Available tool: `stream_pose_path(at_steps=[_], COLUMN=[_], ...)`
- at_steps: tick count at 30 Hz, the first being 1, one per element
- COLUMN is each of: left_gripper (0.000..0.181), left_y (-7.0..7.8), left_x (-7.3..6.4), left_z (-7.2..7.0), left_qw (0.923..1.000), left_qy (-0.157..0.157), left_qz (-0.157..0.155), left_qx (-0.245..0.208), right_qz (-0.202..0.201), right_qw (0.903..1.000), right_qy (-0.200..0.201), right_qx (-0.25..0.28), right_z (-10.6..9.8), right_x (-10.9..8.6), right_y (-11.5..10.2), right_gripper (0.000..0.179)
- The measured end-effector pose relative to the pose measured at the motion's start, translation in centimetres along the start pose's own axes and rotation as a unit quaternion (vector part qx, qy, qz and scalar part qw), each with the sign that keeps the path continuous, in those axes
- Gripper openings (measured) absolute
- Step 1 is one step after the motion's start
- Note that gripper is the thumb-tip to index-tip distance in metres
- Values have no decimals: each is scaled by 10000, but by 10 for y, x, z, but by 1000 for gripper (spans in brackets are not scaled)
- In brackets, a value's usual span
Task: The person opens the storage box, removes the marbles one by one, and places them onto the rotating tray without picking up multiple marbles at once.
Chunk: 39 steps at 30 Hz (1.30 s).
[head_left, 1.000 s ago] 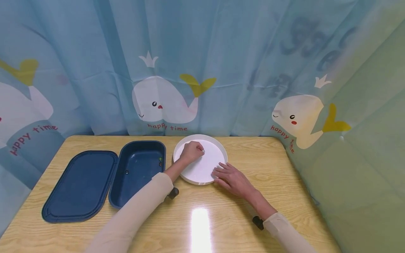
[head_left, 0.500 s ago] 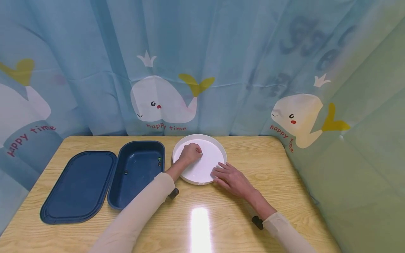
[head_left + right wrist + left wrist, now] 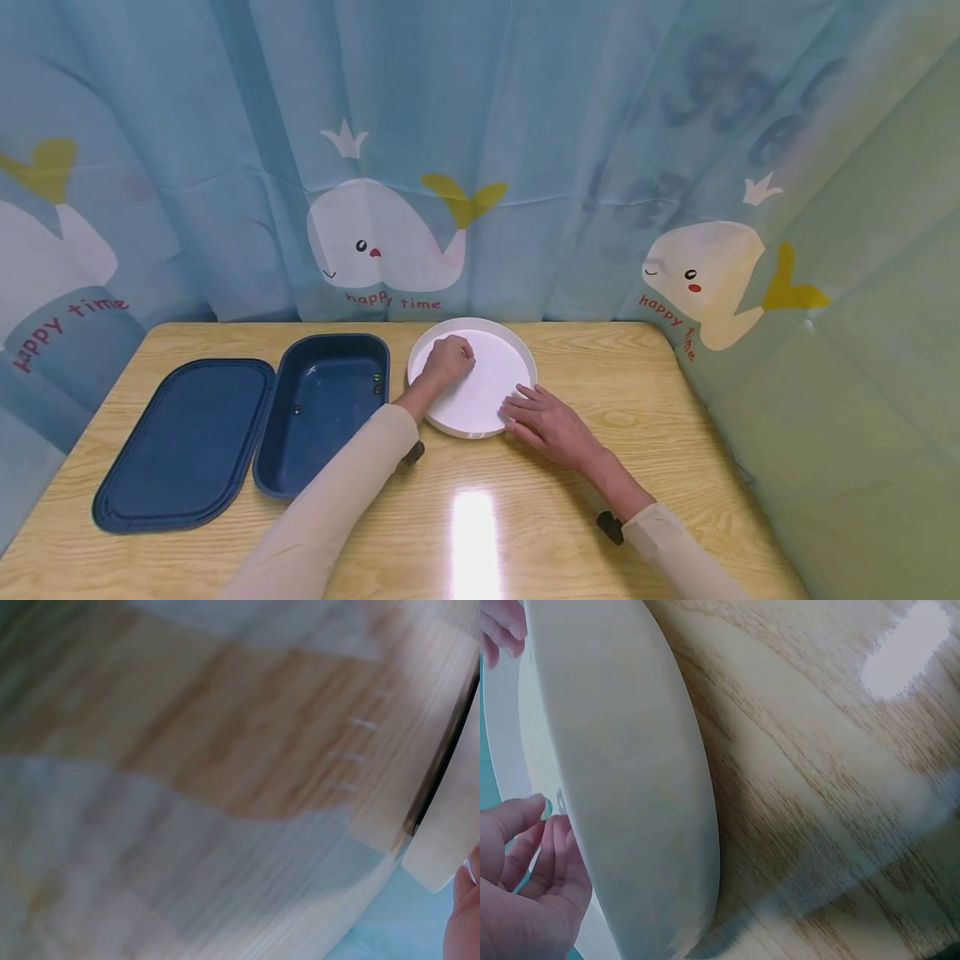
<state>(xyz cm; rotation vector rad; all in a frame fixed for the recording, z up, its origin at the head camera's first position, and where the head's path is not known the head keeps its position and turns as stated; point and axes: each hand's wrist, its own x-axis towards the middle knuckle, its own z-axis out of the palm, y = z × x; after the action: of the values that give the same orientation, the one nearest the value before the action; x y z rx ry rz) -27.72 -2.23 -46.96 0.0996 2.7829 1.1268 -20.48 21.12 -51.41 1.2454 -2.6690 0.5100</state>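
My left hand (image 3: 448, 360) is over the round white tray (image 3: 486, 402), its thumb and fingertips pinching a small clear, greenish marble (image 3: 548, 808). In the left wrist view the pinch sits just behind the tray's near wall. At the tray's right rim, my right hand (image 3: 551, 425) lies with its fingers extended and the fingertips on the edge. Only a sliver of that hand shows in the right wrist view. Left of the tray stands a dark blue bin (image 3: 322, 454); inside it are a green marble (image 3: 377, 377), a brownish marble (image 3: 377, 389) and a dark marble (image 3: 297, 409).
A dark blue lid (image 3: 183, 450) lies flat against the bin's left side. Everything stands on a wooden table (image 3: 600, 358) with a bright light reflection near the front. Blue whale-print curtains (image 3: 555, 167) hang behind the table and along its right side.
My left hand has shifted slightly to the left over the tray, still pinching the marble. The right hand has stayed at the rim.
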Motion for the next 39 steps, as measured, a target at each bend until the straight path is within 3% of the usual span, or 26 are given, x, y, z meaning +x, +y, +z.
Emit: stream_pose_path(at_steps=[13, 25, 39], left_gripper=[8, 5, 5], left_y=[-4, -2, -2], left_x=[6, 3, 6], left_z=[2, 0, -1], left_qw=[9997, 9997, 9993], left_qy=[-52, -54, -231], left_qz=[-127, 25, -31], left_qx=[224, 258, 293], right_qz=[-9, -85, -75], right_qw=[9999, 9999, 9999], right_qy=[-85, -46, -91], right_qx=[-77, -98, -88], right_z=[0, 0, -1], right_x=[0, 1, 0], right_y=[0, 0, 0], right_gripper=[36, 36, 36])
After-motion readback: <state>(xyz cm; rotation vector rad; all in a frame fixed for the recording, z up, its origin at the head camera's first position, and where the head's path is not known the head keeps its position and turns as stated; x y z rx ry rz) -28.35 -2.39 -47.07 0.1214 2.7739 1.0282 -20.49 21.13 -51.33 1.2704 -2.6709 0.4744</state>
